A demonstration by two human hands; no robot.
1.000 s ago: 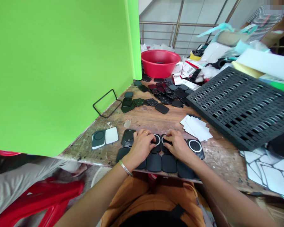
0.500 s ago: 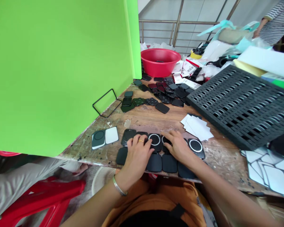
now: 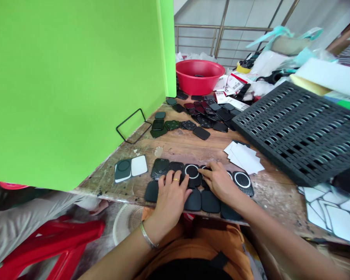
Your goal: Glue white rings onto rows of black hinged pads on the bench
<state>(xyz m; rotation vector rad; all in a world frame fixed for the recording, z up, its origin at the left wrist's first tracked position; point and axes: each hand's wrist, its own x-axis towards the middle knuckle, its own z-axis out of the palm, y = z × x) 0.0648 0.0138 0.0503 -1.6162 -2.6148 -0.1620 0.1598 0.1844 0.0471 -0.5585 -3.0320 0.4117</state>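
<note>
Folding black pads, which look like charger cases, lie opened in two rows at the table's front edge. White rings sit on several pads of the upper row, such as the ringed pad (image 3: 194,181) between my hands and the right-end pad (image 3: 245,190). My left hand (image 3: 172,196), a ring on one finger, rests open with fingers spread over the left-hand pads. My right hand (image 3: 220,181) reaches over a partly covered ringed pad (image 3: 204,183), fingers stretched, tips at its white ring. Its palm hides part of the neighbouring pads. A plain dark pad (image 3: 210,201) lies below.
An opened green-and-white case (image 3: 123,169) lies left, near a black wire stand (image 3: 130,127). White cards (image 3: 245,157) and a slotted black tray (image 3: 297,134) are right. Loose dark pads (image 3: 202,133) and a red basin (image 3: 200,77) stand behind. A green panel (image 3: 76,85) borders the left.
My left hand has slid slightly down, uncovering more of the upper pads. My right fingertips have shifted left and drawn closer together at the ring. The view has moved slightly.
</note>
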